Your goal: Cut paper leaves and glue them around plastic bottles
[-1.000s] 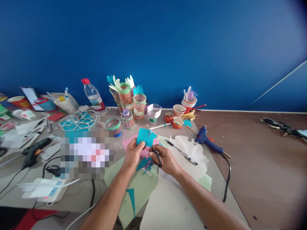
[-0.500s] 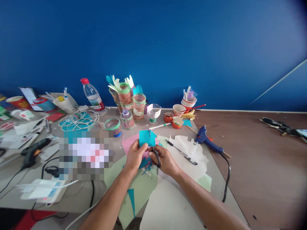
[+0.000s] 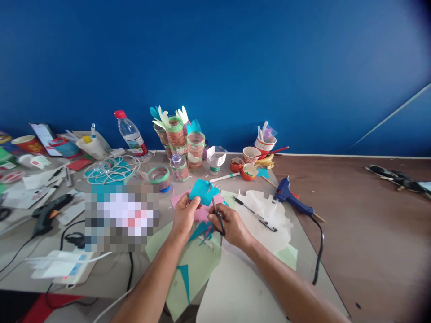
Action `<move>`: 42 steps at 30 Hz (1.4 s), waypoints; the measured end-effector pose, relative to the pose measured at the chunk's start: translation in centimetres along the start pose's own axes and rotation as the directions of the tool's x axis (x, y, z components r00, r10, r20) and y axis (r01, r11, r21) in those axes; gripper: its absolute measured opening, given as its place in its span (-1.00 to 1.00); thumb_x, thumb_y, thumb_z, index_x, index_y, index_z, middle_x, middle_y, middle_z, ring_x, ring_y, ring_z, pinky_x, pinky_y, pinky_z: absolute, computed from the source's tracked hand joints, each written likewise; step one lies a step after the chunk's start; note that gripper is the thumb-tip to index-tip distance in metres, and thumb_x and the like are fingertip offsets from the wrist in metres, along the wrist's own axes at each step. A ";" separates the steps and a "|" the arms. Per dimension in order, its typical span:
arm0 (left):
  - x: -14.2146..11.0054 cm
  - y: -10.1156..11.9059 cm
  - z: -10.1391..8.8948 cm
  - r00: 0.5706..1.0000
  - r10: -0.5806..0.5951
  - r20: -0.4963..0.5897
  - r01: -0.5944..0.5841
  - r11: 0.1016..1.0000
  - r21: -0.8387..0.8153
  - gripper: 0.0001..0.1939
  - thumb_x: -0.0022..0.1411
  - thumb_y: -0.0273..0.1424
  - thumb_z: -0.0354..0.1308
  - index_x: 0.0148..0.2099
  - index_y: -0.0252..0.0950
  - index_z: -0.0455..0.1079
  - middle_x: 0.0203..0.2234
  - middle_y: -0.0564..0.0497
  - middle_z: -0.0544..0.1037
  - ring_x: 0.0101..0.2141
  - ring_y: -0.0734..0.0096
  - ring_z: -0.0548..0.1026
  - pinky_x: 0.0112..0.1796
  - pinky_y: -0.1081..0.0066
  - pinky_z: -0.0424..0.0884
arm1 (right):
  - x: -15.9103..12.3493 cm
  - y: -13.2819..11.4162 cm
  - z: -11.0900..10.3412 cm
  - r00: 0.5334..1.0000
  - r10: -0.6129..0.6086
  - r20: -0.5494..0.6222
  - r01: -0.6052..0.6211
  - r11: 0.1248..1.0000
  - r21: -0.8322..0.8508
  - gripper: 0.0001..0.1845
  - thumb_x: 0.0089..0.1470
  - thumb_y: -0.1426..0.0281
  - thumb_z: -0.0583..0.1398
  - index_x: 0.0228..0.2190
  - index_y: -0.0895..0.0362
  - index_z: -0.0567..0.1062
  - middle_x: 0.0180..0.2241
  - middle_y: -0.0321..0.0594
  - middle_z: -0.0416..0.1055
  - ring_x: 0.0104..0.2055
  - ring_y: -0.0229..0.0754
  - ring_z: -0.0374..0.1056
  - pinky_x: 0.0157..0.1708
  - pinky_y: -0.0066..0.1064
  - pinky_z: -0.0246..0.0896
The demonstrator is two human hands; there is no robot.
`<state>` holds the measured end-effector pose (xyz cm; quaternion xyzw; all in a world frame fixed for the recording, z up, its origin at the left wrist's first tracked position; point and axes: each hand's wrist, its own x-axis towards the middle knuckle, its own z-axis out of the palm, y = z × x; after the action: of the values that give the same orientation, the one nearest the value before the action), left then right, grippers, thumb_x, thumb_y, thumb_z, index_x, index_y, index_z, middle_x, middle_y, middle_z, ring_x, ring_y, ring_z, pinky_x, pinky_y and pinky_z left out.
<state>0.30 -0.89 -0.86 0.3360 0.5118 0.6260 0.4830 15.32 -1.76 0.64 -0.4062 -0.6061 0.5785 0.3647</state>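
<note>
Between thumb and fingers, my left hand (image 3: 186,214) pinches a small piece of blue paper (image 3: 203,192) with a cut, notched right edge. My right hand (image 3: 232,223) is closed round the black handles of a pair of scissors (image 3: 219,221), whose blades point up beside the paper's right edge. Whether the blades touch the paper I cannot tell. Under the hands lie a pink sheet (image 3: 201,213), blue paper scraps (image 3: 204,229) and a pale green sheet (image 3: 182,287). A narrow blue offcut (image 3: 184,280) rests on the green sheet.
A blue glue gun (image 3: 292,198) lies at the right, near a pen (image 3: 249,209) on torn white paper. Wrapped cups with paper petals (image 3: 176,134) stand at the back, beside a water bottle (image 3: 132,134). On the left are a dark glue gun (image 3: 50,213) and a power strip (image 3: 76,269).
The blue paper first straightened upright, then tilted left again as my left hand turned and shifted slightly left, away from the scissors. My right hand has stayed almost in place.
</note>
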 end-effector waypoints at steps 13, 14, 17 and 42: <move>-0.2 1.2 0.7 0.991 -0.133 0.027 0.135 0.961 -0.241 -0.75 -0.08 -0.27 0.32 -0.49 -0.30 0.34 -0.64 0.13 0.42 -0.59 0.56 0.33 -0.47 0.50 0.28 | 0.2 1.2 -0.5 0.998 -0.029 0.053 0.036 0.991 -0.127 -0.64 0.00 0.14 0.23 -0.29 0.16 0.36 -0.62 -0.45 0.08 -0.58 -0.36 0.00 -0.57 -0.47 -0.05; -0.2 1.2 0.7 0.989 -0.148 0.032 0.151 0.958 -0.242 -0.75 -0.08 -0.27 0.32 -0.49 -0.29 0.33 -0.65 0.13 0.42 -0.59 0.57 0.33 -0.47 0.51 0.28 | 0.2 1.1 -0.6 0.998 -0.031 0.056 0.037 0.992 -0.124 -0.64 0.00 0.14 0.22 -0.29 0.16 0.36 -0.61 -0.45 0.08 -0.57 -0.35 0.00 -0.57 -0.47 -0.05; -0.4 1.3 0.7 0.982 -0.185 0.040 0.189 0.948 -0.256 -0.74 -0.09 -0.27 0.32 -0.49 -0.29 0.33 -0.65 0.15 0.41 -0.60 0.56 0.33 -0.48 0.49 0.29 | 0.1 0.8 -0.6 0.998 -0.028 0.059 0.035 0.993 -0.111 -0.62 0.00 0.12 0.22 -0.28 0.17 0.35 -0.59 -0.44 0.10 -0.56 -0.34 0.03 -0.55 -0.47 -0.03; -0.6 1.4 1.0 0.994 -0.108 -0.025 0.101 0.974 -0.201 -0.74 -0.10 -0.27 0.32 -0.48 -0.29 0.32 -0.64 0.16 0.41 -0.60 0.57 0.31 -0.47 0.49 0.27 | 0.1 0.3 -1.2 0.990 -0.005 0.139 -0.031 0.967 0.254 -0.47 0.01 -0.06 0.16 -0.24 0.15 0.37 -0.49 -0.26 0.37 -0.57 -0.33 0.15 -0.60 -0.48 -0.02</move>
<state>1.03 -1.20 0.81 0.2472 0.4722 0.6537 0.5372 16.37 -1.19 0.41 -0.3187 -0.5475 0.6809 0.3675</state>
